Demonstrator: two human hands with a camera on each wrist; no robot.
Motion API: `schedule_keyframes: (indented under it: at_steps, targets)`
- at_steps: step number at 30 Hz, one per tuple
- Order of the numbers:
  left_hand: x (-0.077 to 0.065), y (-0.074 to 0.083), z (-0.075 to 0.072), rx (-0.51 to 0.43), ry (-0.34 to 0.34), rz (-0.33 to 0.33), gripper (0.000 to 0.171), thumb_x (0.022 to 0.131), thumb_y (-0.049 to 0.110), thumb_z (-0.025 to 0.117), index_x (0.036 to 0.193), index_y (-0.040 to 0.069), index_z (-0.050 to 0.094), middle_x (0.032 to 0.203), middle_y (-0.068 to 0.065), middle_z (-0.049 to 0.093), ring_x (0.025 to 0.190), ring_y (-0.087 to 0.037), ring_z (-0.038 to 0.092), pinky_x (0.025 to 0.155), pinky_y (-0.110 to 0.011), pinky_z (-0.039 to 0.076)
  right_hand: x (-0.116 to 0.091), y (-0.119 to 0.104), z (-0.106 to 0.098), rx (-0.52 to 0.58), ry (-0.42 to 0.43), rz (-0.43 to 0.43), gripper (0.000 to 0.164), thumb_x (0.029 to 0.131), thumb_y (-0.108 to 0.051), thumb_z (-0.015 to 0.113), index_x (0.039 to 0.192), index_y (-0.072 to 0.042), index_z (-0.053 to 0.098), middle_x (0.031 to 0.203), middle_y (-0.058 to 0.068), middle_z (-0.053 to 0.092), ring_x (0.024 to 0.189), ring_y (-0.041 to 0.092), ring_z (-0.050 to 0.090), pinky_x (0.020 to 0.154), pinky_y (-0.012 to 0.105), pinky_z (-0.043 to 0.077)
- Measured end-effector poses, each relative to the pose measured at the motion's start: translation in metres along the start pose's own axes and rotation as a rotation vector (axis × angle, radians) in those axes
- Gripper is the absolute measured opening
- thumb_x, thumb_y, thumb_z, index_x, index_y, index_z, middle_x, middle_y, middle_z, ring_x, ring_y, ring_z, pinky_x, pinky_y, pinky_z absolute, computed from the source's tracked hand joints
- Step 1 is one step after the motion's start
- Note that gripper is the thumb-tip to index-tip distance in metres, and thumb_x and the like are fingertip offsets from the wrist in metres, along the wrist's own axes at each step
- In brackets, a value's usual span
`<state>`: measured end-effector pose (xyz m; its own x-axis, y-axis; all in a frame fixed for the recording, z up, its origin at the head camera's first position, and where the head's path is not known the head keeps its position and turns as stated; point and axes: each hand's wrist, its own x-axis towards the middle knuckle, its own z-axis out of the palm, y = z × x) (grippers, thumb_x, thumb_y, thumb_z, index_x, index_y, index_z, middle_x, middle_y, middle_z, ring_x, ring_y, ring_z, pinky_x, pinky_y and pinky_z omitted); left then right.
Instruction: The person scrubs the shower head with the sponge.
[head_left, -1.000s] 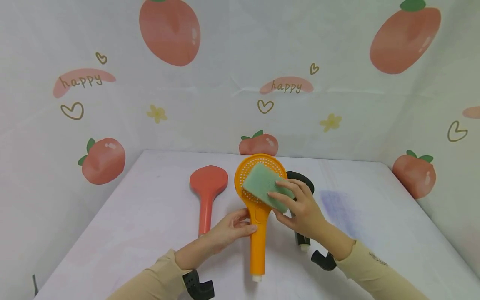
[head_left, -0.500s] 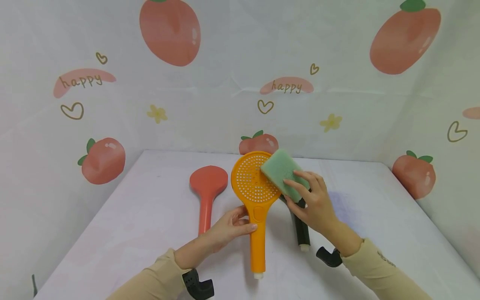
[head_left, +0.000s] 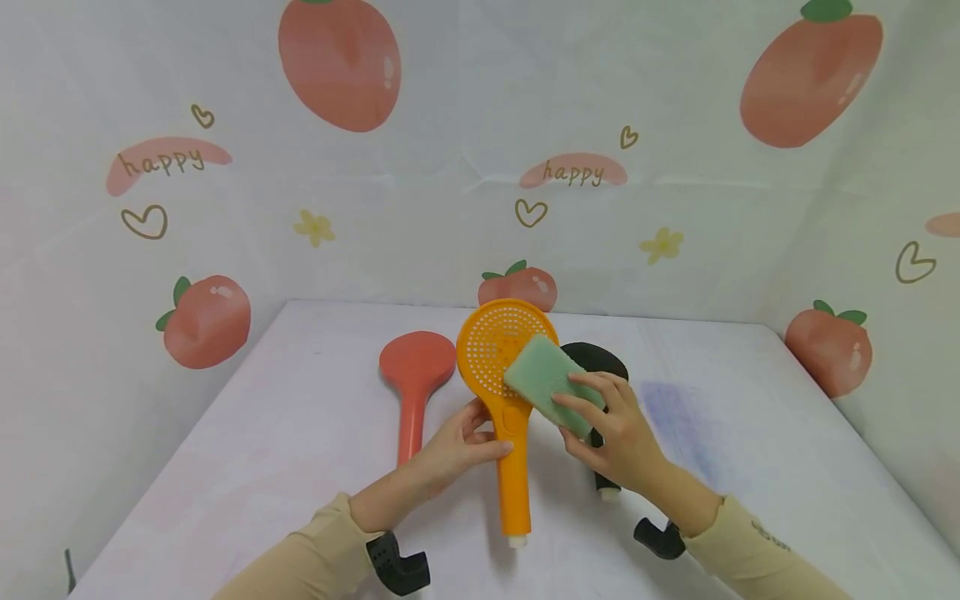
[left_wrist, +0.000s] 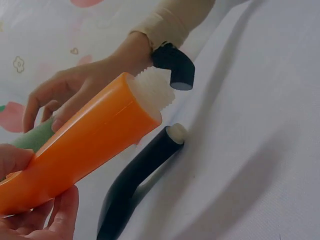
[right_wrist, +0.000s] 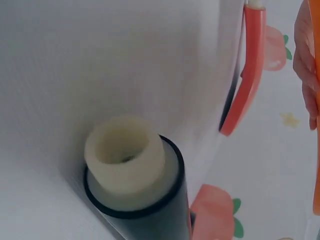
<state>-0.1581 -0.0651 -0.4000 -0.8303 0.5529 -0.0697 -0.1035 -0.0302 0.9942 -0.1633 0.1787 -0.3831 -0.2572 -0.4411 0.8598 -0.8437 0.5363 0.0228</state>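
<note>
An orange shower head (head_left: 513, 433) with a round perforated face is held up off the table by my left hand (head_left: 459, 450), thumb and fingers pinching the top of its handle. Its white threaded end (left_wrist: 155, 90) points toward me. My right hand (head_left: 618, 433) grips a pale green sponge (head_left: 546, 375) by its right side. The sponge overlaps the lower right of the perforated face in the head view. In the left wrist view the sponge shows partly behind the orange handle. The right wrist view does not show the right hand or the sponge.
On the white table (head_left: 247, 467), a red shower head (head_left: 417, 367) lies to the left, face down. A black shower head (head_left: 600, 360) lies to the right, partly behind the right hand; its pale threaded end (right_wrist: 125, 155) is close in the right wrist view. A printed cloth hangs behind.
The sponge moved up and right to the face's edge, then back down and left onto its lower right. The orange shower head shifted slightly left and up. Both hands keep their holds.
</note>
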Motion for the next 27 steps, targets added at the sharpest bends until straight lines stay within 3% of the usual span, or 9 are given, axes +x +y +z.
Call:
schedule_keyframes:
  at_steps: [8,13,18,23,27]
  targets:
    - [0.001,-0.001,-0.001,-0.051,-0.007,0.004,0.080,0.087,0.012,0.064,0.148,0.022,0.014,0.143,-0.013,0.037,0.107,-0.019,0.055,0.096,-0.030,0.050,-0.002,-0.004,0.002,0.017,-0.040,-0.048,0.030,0.093,-0.031,0.047,0.102,-0.011,0.067,0.110,0.020,0.057,0.099,0.035,0.047,0.087,0.043,0.036]
    - [0.003,0.001,-0.002,-0.113,-0.030,-0.027,0.080,0.088,0.009,0.062,0.147,0.026,0.012,0.145,-0.010,0.034,0.112,-0.019,0.052,0.096,-0.031,0.050,-0.002,-0.006,0.001,0.021,-0.050,-0.046,0.030,0.093,-0.030,0.047,0.103,-0.012,0.068,0.111,0.019,0.058,0.100,0.035,0.047,0.088,0.043,0.036]
    - [0.004,0.007,-0.003,-0.176,-0.028,-0.043,0.065,0.093,0.013,0.052,0.146,0.019,0.015,0.137,-0.010,0.040,0.108,-0.016,0.055,0.095,-0.032,0.050,-0.004,-0.006,0.002,0.015,-0.069,-0.056,0.030,0.093,-0.030,0.046,0.102,-0.012,0.068,0.111,0.019,0.058,0.101,0.036,0.047,0.087,0.045,0.038]
    - [0.002,0.014,-0.003,-0.296,-0.035,-0.037,0.048,0.096,0.017,0.037,0.141,0.013,0.018,0.118,0.001,0.048,0.101,-0.015,0.052,0.088,-0.027,0.050,-0.005,-0.007,0.003,-0.006,-0.064,-0.081,0.029,0.093,-0.030,0.046,0.101,-0.013,0.068,0.110,0.018,0.059,0.101,0.036,0.048,0.084,0.046,0.041]
    - [0.000,0.018,-0.002,-0.312,-0.028,-0.026,0.049,0.099,0.025,0.035,0.142,0.010,0.018,0.123,0.001,0.045,0.106,-0.016,0.048,0.090,-0.027,0.050,-0.003,-0.008,0.003,0.001,-0.051,-0.066,0.029,0.093,-0.029,0.046,0.101,-0.013,0.068,0.111,0.018,0.058,0.101,0.036,0.047,0.085,0.046,0.040]
